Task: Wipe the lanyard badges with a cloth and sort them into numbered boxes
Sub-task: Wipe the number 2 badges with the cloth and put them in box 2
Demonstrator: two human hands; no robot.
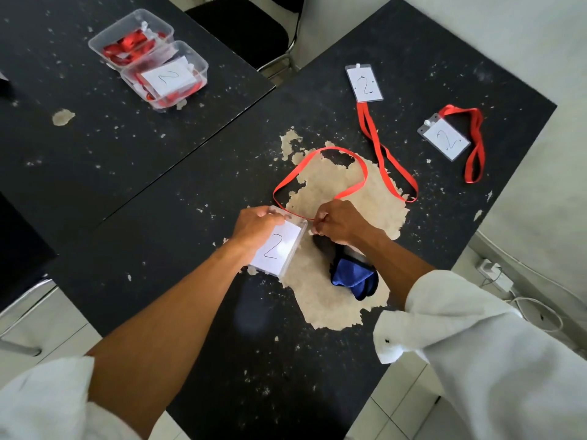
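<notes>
Two hands meet over the middle of the black table (413, 74). The left hand (254, 228) has its grip pinched on the top corner of a clear badge (279, 249) with a big 2 written on its white card. The right hand (338, 222) has its grip pressed tight on the red lanyard (320, 173) right where it joins the badge. The red strap makes a wide loop on the table past the hands, over a patch where the black top has peeled off (it looks tan there). Just under the right wrist lies a blue cloth (352, 277), crumpled on the table and not in either hand. Farther away, near the far right side, two more badges lie flat, each with a 2 and a red strap: one badge (364, 84) near the table's far edge and the other badge (444, 139) to its right. Well apart, on a second black table to the left, sit two clear boxes. The nearer box (166, 77) has a paper 2 on top, and the box behind it (131, 38) is full of red straps.
</notes>
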